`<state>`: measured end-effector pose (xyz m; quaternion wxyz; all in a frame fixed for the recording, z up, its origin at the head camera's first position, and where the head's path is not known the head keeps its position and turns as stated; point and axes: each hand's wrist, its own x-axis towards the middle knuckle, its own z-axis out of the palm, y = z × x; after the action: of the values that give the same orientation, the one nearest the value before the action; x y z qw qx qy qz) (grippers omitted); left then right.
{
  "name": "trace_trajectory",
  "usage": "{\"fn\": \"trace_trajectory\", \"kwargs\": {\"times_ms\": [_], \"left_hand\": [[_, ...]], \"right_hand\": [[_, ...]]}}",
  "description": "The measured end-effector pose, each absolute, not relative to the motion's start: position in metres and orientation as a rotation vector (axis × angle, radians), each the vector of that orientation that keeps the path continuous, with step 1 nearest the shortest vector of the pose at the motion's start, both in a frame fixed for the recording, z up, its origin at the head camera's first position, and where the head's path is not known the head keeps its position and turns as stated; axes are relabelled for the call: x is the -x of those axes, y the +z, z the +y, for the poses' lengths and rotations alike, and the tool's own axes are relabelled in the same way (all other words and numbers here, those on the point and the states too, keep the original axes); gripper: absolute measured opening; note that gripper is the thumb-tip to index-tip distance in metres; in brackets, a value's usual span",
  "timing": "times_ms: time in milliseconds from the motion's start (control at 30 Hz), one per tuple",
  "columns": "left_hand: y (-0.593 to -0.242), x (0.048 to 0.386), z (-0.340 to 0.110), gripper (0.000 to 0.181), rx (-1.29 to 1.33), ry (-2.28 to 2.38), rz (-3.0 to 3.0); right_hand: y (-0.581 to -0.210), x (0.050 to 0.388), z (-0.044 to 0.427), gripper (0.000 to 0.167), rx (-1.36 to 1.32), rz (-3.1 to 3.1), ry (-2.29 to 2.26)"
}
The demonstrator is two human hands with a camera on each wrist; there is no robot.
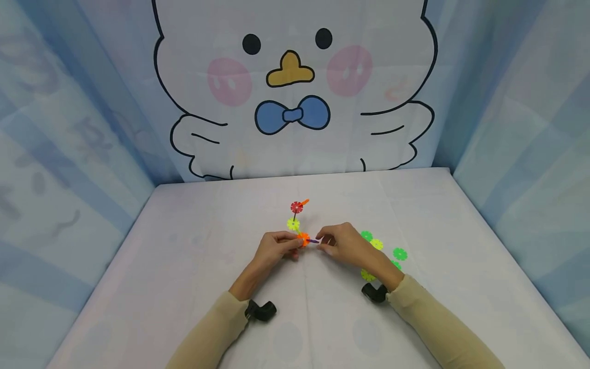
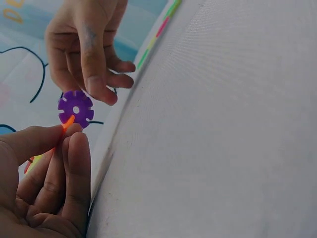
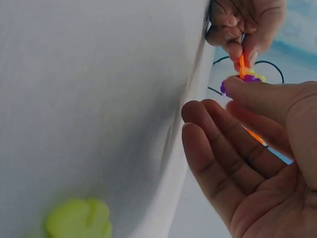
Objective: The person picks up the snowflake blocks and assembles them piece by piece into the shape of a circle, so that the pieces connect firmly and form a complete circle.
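My left hand (image 1: 276, 246) pinches an orange notched plastic disc (image 1: 303, 239) between thumb and fingers. A purple notched disc (image 2: 76, 109) is joined edgewise to it and points toward my right hand (image 1: 343, 243). That hand is beside the purple disc with thumb and fingers parted; whether a fingertip touches the disc is hard to tell. From the orange disc a linked chain runs away from me, with a yellow disc (image 1: 293, 224), a red disc (image 1: 297, 207) and an orange piece (image 1: 304, 202) at its far end. In the right wrist view, the thumb partly covers the purple disc.
Loose discs lie on the white table (image 1: 207, 230) around the right forearm, among them a green disc (image 1: 400, 254), a yellow disc (image 1: 376, 244) and a yellow-green disc (image 3: 79, 218). Curtains printed with a cartoon figure stand behind and at both sides. Each wrist wears a black camera mount (image 1: 261, 311).
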<state>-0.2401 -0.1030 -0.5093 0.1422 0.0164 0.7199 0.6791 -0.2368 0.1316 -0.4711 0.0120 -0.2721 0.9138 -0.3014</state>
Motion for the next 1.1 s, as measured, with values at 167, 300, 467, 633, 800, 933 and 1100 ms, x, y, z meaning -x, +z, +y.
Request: {"fn": "trace_trajectory", "kwargs": {"times_ms": [167, 300, 467, 633, 800, 933, 1100], "left_hand": [[-0.511, 0.241, -0.103, 0.023, -0.047, 1.964, 2.074], [-0.510, 0.241, -0.102, 0.024, -0.071, 1.960, 2.055], [-0.510, 0.242, -0.103, 0.021, -0.064, 1.959, 2.041], [-0.509, 0.243, -0.104, 0.022, -0.066, 1.961, 2.042], [-0.510, 0.243, -0.105, 0.021, -0.068, 1.962, 2.044], [-0.510, 0.243, -0.105, 0.019, -0.062, 1.956, 2.043], [-0.509, 0.243, -0.104, 0.020, -0.074, 1.955, 2.043]], "right_hand": [[-0.467, 0.243, 0.145, 0.013, 0.727, 2.853, -0.843], [-0.465, 0.247, 0.163, 0.013, 0.628, 2.869, -0.826], [-0.464, 0.251, 0.190, 0.017, 0.514, 2.877, -0.804], [-0.463, 0.255, 0.215, 0.024, 0.396, 2.874, -0.749], [-0.461, 0.257, 0.231, 0.037, 0.344, 2.847, -0.708], [-0.462, 0.258, 0.236, 0.042, 0.333, 2.829, -0.688], [-0.464, 0.260, 0.238, 0.041, 0.331, 2.823, -0.716]]}}
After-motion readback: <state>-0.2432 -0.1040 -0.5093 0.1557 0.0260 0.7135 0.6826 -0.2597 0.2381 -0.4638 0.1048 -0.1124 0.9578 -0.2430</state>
